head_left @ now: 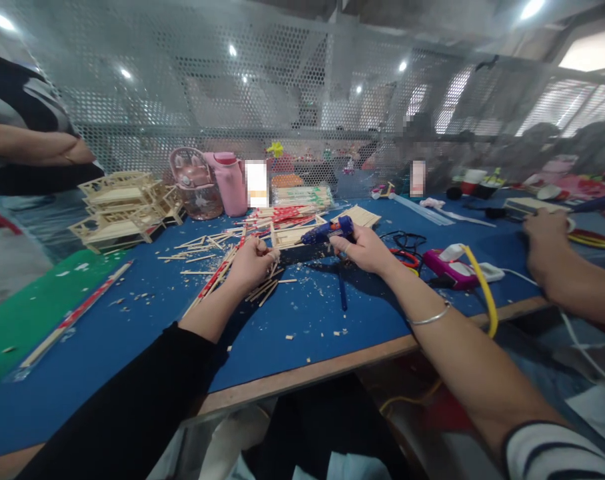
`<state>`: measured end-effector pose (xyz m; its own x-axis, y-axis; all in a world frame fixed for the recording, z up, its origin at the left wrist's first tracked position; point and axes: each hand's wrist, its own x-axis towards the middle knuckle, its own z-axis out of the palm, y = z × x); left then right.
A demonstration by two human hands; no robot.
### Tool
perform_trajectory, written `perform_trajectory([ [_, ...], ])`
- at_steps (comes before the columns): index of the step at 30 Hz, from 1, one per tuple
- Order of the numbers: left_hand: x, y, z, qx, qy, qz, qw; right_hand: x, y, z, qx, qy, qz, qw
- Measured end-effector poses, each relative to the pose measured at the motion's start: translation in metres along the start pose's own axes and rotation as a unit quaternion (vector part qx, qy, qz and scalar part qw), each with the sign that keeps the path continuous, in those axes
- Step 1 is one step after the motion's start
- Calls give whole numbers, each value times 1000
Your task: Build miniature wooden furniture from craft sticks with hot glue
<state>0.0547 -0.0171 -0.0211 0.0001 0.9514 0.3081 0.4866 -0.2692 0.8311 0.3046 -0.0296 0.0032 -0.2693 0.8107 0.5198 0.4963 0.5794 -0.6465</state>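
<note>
My right hand [357, 248] is wrapped round a dark blue glue gun [328, 231], whose nozzle points left over a small frame of pale wooden sticks [295, 235]. At the left end of this frame, my left hand [254, 261] is closed with its fingertips pressed together against the wood. Whether it also pinches a loose stick is too small to tell. Loose wooden sticks [264, 291] lie beneath and beside my left hand on the blue table [277, 360]. A flat slatted wooden piece [360, 217] lies behind the glue gun.
Finished stick models [120, 207] stand at the back left, beside a pink bottle [231, 187]. A purple power strip [452, 270] with a yellow cable [484, 287] lies right of my right hand. Another person's hand [550, 233] is at the far right; a person [27, 127] stands at left.
</note>
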Motion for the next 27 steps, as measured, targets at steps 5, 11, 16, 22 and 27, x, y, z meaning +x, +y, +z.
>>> perform_trajectory([
  [5, -3, 5, 1, -76, 0, 18, 997, 0, -2, -3, 47, 8, 16, 999],
  [11, -13, 23, 3, -77, -15, 21, 997, 0, -2, -5, 18, 16, 0, 1000],
  [16, -13, 25, 3, -69, -21, 10, 997, 0, 0, -4, -13, 20, -23, 999],
  [22, -9, 15, 6, -128, -30, 11, 991, 0, -1, -1, -26, 34, -53, 998],
  [27, -9, 14, 6, -144, -26, 13, 989, -2, -2, 2, -61, 48, -61, 995],
])
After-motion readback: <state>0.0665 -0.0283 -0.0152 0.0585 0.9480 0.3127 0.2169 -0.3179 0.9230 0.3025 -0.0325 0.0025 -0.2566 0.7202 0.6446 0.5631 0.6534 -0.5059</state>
